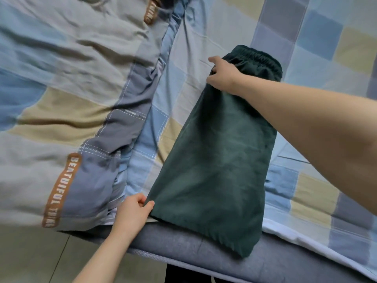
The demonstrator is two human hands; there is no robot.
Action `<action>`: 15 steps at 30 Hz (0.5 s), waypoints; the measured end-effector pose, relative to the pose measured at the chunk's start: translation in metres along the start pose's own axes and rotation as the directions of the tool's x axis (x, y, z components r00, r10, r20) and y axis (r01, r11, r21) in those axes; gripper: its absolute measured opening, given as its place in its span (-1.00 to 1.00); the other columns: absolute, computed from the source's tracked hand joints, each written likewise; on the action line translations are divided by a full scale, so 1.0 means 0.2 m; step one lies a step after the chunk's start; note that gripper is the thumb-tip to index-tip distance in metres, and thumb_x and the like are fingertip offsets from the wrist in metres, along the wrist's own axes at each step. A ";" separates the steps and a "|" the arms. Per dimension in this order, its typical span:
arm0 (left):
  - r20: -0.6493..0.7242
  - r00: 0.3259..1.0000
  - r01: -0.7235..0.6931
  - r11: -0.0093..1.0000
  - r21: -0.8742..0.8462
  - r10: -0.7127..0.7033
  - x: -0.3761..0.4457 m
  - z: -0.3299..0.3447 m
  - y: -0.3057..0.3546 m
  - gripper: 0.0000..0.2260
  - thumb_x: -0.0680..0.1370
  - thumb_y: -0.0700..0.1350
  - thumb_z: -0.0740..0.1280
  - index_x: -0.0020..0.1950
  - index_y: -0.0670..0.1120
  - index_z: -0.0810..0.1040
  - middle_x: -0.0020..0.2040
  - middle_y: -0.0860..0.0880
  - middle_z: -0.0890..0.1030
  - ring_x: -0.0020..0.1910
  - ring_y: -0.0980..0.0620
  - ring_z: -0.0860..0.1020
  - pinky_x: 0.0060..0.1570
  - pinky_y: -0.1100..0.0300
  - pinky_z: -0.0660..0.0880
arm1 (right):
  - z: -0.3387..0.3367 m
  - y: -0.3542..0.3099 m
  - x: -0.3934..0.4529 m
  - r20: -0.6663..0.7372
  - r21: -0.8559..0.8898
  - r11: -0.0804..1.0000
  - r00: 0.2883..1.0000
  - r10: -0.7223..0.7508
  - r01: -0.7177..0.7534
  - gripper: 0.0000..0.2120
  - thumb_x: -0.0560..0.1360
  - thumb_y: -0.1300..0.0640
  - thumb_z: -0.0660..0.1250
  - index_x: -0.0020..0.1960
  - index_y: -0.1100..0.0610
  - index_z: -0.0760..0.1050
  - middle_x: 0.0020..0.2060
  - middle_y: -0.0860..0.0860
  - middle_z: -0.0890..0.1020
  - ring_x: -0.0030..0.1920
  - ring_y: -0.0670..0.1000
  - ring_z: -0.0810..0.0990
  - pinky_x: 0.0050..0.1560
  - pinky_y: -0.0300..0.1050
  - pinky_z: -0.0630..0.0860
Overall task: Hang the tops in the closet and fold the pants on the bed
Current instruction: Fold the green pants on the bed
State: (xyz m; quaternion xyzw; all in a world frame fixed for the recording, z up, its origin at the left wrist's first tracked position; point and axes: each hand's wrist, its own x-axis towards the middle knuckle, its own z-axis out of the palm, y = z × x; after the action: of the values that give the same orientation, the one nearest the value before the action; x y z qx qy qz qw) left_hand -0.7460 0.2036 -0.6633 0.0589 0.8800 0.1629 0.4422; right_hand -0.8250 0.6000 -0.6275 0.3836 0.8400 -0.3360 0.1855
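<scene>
A pair of dark green pants (pixel 216 156) lies flat on the bed (pixel 183 64), folded lengthwise, with its elastic waistband at the far end and its hem hanging slightly over the bed's near edge. My left hand (pixel 132 213) pinches the near left hem corner between thumb and fingers. My right hand (pixel 223 75) grips the left edge of the pants just below the waistband, fingers curled into the cloth.
A rumpled patchwork quilt (pixel 67 94) in blue, grey and beige, with brown lettered labels, is bunched on the left half of the bed. The grey mattress edge (pixel 183 248) runs along the bottom. Tiled floor (pixel 30 258) shows at lower left.
</scene>
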 end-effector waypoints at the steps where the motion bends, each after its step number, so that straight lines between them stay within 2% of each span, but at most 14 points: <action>1: -0.010 1.000 -0.009 0.998 0.059 0.010 0.00 0.00 -0.01 -0.63 0.46 -0.06 0.45 -0.42 -0.08 0.32 -0.50 0.03 0.35 -0.45 0.06 0.32 -0.41 0.19 0.25 | 0.01 0.03 -0.04 -0.031 0.056 0.998 0.999 -0.021 0.023 -0.39 0.48 0.20 0.21 0.51 0.07 0.17 0.31 0.09 0.45 0.17 0.05 0.47 0.08 -0.20 0.42; 3: -0.013 1.000 -0.015 0.992 0.122 0.016 0.01 0.00 -0.02 -0.60 0.45 -0.05 0.46 -0.44 -0.08 0.30 -0.44 -0.01 0.38 -0.41 0.01 0.33 -0.38 0.10 0.25 | 0.03 0.14 -0.14 -0.191 0.123 0.991 0.981 -0.031 0.055 -0.49 0.49 0.20 0.21 0.44 0.09 0.30 0.18 0.05 0.52 0.15 0.02 0.50 0.15 -0.19 0.43; 5: 0.008 0.999 -0.038 0.994 0.106 0.038 0.03 0.00 -0.01 -0.64 0.41 -0.07 0.49 -0.44 -0.06 0.35 -0.39 -0.02 0.42 -0.37 0.00 0.40 -0.35 0.11 0.27 | 0.04 0.32 -0.26 -0.389 0.188 0.982 0.916 0.100 -0.027 -0.58 0.49 0.21 0.18 0.34 0.12 0.38 0.06 0.04 0.54 0.06 0.03 0.51 0.14 -0.13 0.44; 6: 0.025 0.998 -0.053 0.997 0.058 0.052 0.04 0.00 0.01 -0.71 0.40 -0.08 0.50 -0.38 -0.04 0.42 -0.35 -0.01 0.48 -0.33 -0.01 0.46 -0.32 0.12 0.32 | 0.05 0.43 -0.34 -0.448 0.231 0.967 0.871 0.201 -0.104 -0.61 0.49 0.22 0.18 0.31 0.13 0.39 0.05 0.08 0.55 0.05 0.06 0.52 0.14 -0.11 0.42; 8: 0.055 0.998 0.001 0.990 -0.138 0.006 0.06 -0.01 0.06 -0.81 0.40 -0.10 0.52 -0.14 -0.05 0.52 -0.18 -0.01 0.60 -0.16 -0.04 0.58 -0.10 0.09 0.48 | 0.12 0.66 -0.52 -0.441 0.300 0.914 0.810 0.386 -0.272 -0.65 0.50 0.21 0.19 0.28 0.19 0.38 0.08 0.16 0.56 0.10 0.15 0.52 0.14 -0.09 0.39; 10: 0.089 0.993 0.098 0.941 -0.324 -0.073 0.08 -0.01 0.11 -0.70 0.43 -0.11 0.52 0.04 -0.11 0.48 -0.05 -0.08 0.62 -0.04 -0.07 0.60 0.09 0.00 0.52 | 0.24 0.87 -0.76 -0.311 0.377 0.828 0.785 0.535 -0.415 -0.68 0.54 0.15 0.23 0.26 0.23 0.38 0.05 0.20 0.57 0.04 0.19 0.54 0.08 -0.09 0.45; 11: 0.110 0.989 0.131 0.920 -0.369 -0.097 0.10 -0.01 0.13 -0.68 0.44 -0.10 0.51 0.08 -0.13 0.47 -0.02 -0.10 0.62 -0.01 -0.08 0.61 0.09 -0.01 0.52 | 0.31 0.95 -0.88 -0.196 0.451 0.760 0.779 0.596 -0.468 -0.69 0.55 0.09 0.26 0.22 0.23 0.40 -0.01 0.18 0.56 -0.07 0.15 0.56 -0.05 -0.14 0.50; 12: 0.127 0.986 0.147 0.911 -0.386 -0.106 0.11 0.00 0.15 -0.67 0.46 -0.09 0.50 0.10 -0.14 0.46 -0.01 -0.11 0.62 0.00 -0.08 0.61 0.04 0.02 0.53 | 0.39 1.00 -1.01 -0.050 0.536 0.674 0.777 0.627 -0.508 -0.73 0.57 0.03 0.26 0.15 0.20 0.43 -0.08 0.14 0.54 -0.21 0.06 0.53 -0.21 -0.17 0.49; 13: 0.146 0.983 0.158 0.912 -0.378 -0.110 0.12 -0.01 0.17 -0.68 0.47 -0.08 0.49 0.11 -0.15 0.48 -0.02 -0.11 0.63 -0.02 -0.06 0.62 -0.04 0.07 0.53 | 0.47 1.03 -1.12 0.094 0.601 0.583 0.773 0.627 -0.546 -0.74 0.57 -0.04 0.25 0.06 0.16 0.45 -0.14 0.09 0.51 -0.29 -0.02 0.47 -0.29 -0.20 0.43; 15: 0.176 0.980 0.144 0.933 -0.330 -0.089 0.12 0.00 0.19 -0.73 0.48 -0.07 0.48 0.09 -0.17 0.55 -0.03 -0.11 0.67 -0.07 -0.03 0.63 -0.16 0.15 0.50 | 0.60 1.06 -1.30 0.276 0.703 0.409 0.753 0.598 -0.582 -0.68 0.58 -0.15 0.19 0.03 0.11 0.47 -0.16 -0.01 0.54 -0.24 -0.06 0.50 -0.26 -0.18 0.43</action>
State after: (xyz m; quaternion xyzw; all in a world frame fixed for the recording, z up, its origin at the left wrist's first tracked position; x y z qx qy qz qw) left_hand -0.7618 0.2460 -0.6690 -0.0582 0.8025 0.2812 0.5230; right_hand -0.4901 0.4829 -0.6540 0.6972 0.4327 -0.5615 0.1069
